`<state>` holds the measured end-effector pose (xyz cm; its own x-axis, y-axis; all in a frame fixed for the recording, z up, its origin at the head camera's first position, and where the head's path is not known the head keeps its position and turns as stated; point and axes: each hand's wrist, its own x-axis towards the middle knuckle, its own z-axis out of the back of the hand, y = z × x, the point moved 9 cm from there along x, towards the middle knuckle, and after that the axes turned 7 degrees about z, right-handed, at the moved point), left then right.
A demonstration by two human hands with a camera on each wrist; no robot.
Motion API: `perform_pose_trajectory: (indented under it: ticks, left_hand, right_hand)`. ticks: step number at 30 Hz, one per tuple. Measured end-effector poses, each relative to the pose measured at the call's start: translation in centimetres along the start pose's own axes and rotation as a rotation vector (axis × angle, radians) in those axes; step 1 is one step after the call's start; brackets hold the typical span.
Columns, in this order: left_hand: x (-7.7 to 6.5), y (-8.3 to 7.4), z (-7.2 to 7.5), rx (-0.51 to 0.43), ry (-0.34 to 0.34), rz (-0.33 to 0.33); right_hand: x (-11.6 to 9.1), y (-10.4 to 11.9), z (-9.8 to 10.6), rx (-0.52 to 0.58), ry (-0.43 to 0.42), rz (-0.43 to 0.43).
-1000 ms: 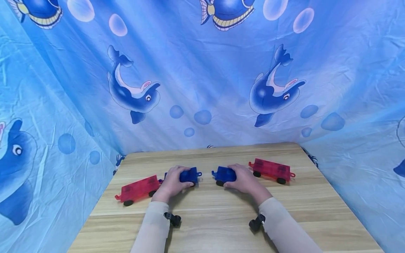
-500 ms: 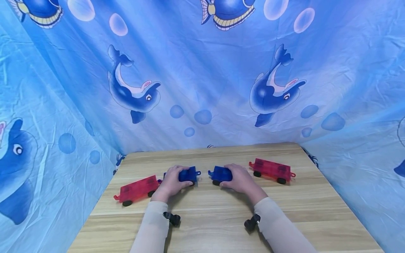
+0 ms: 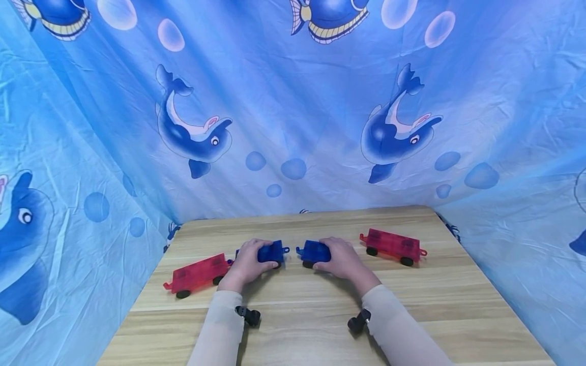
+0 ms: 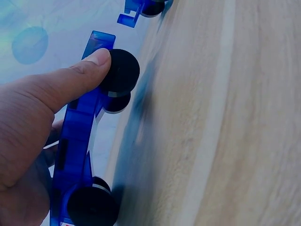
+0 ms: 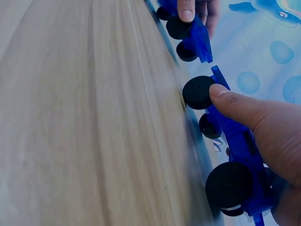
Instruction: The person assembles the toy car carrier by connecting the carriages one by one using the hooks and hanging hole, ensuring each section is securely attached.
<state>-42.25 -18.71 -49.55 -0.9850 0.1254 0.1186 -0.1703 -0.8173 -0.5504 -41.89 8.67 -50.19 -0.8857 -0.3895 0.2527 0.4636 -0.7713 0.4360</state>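
Note:
My left hand [image 3: 247,262] grips a translucent blue toy train car [image 3: 273,250] by its sides, thumb beside a black wheel in the left wrist view. A ring coupler points right from its end. Facing it, a second blue toy train car [image 3: 315,251] is held in my right hand [image 3: 342,258], its hook turned left. A short gap separates the ring and hook. Behind the left blue car, a red toy train car [image 3: 199,274] meets its rear end near my wrist. My palms and fingers hide part of both blue cars.
Another red toy train car [image 3: 392,245] stands apart on the wooden table [image 3: 302,320], right of my right hand. A blue curtain [image 3: 293,127] printed with dolphins hangs behind and on both sides of the table.
My right hand has slid its blue train car leftward, narrowing the gap between the two blue cars. My left hand and its car have shifted slightly left.

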Motion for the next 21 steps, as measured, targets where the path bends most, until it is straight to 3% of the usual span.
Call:
perform_pose_trajectory:
  ticks: [21]
  left_hand:
    - [-0.1, 0.0, 0.4, -0.033, -0.001, 0.029]
  right_hand:
    - [0.6, 1.2, -0.9, 0.007, 0.011, 0.030]
